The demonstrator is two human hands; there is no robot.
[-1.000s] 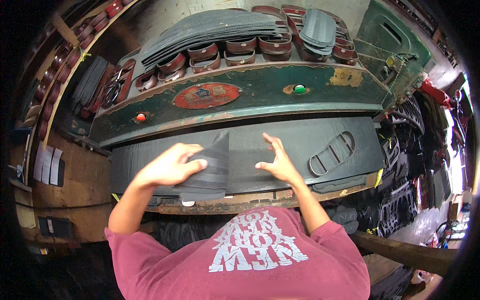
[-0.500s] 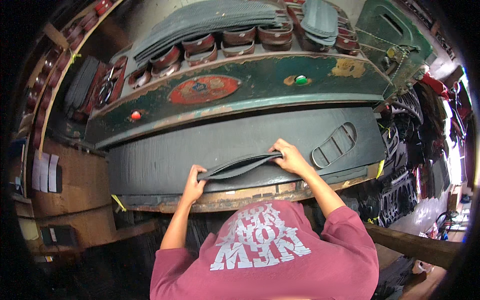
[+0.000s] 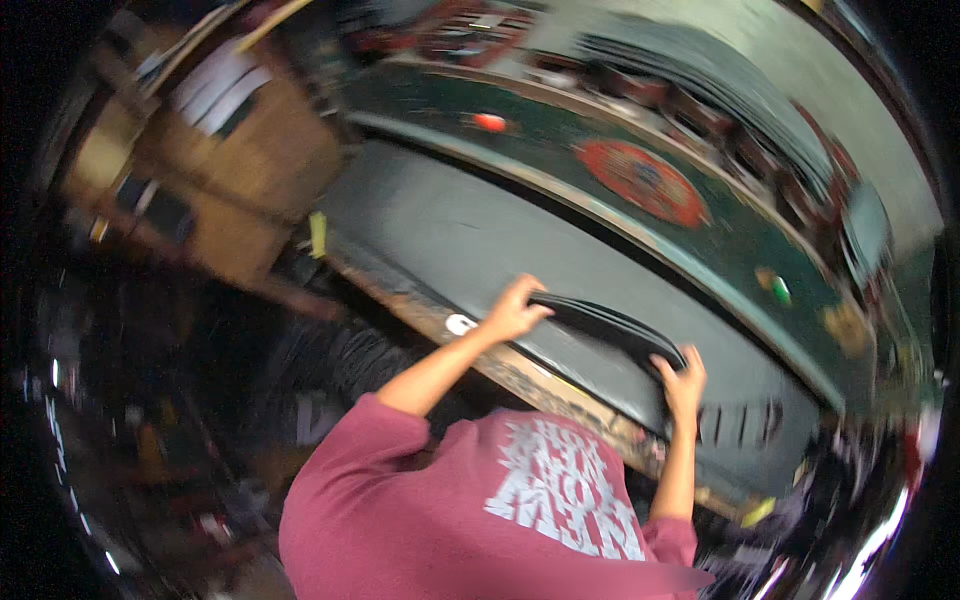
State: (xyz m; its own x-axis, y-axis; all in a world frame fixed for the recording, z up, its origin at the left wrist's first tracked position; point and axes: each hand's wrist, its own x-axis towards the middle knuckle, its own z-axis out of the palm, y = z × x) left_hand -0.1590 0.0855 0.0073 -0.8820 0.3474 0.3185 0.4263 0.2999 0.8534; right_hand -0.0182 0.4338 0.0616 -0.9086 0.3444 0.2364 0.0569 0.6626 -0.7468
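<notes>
My left hand [image 3: 512,312] is closed round one end of a small stack of dark, thin, sole-shaped sheets [image 3: 610,322]. At the other end my right hand [image 3: 684,384] pinches the same stack, thumb on the near side. The sheets bow between both hands, just above a wide black work surface [image 3: 420,215]. Right of my right hand, a sole-shaped cutting die [image 3: 742,424] with crossbars lies on that surface, blurred by motion. My right forearm partly covers the area beside it.
A green machine beam [image 3: 545,145] with a red button [image 3: 490,122] and a green button [image 3: 780,290] spans behind the surface. Grey sheets [image 3: 720,85] and several dies stand on top. A worn wooden edge [image 3: 560,390] runs along the front. Brown panels [image 3: 240,190] stand at left.
The view has swung left and tilted, so the machine slants down to the right and is blurred. Both hands still hold the stack, whose sheets now lie closer together.
</notes>
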